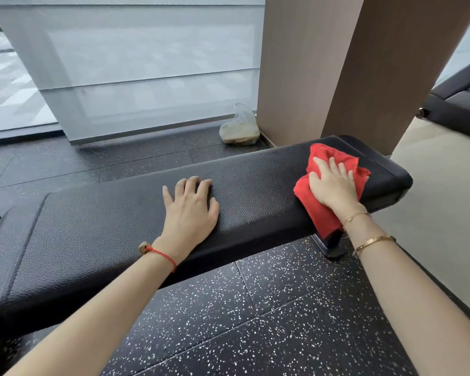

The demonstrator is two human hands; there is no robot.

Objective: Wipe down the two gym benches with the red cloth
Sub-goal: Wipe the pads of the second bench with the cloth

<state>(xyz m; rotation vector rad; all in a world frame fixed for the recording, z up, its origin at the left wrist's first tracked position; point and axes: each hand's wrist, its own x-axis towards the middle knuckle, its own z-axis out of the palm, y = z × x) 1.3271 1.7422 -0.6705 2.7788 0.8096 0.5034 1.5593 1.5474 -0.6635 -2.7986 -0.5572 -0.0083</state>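
A long black padded gym bench (114,226) runs across the view from lower left to upper right. The red cloth (320,210) lies near the bench's right end, draped over its near edge. My right hand (333,184) presses flat on the cloth with fingers spread. My left hand (190,207) rests palm down on the bench's middle, fingers straight, holding nothing. A second black bench (459,101) shows at the far right, behind the pillar.
A brown pillar (337,66) stands just behind the bench's right end. A clear plastic bag (239,126) sits on the floor by the pillar's base. A window with a blind (136,69) fills the back. Speckled black rubber flooring (255,308) lies in front.
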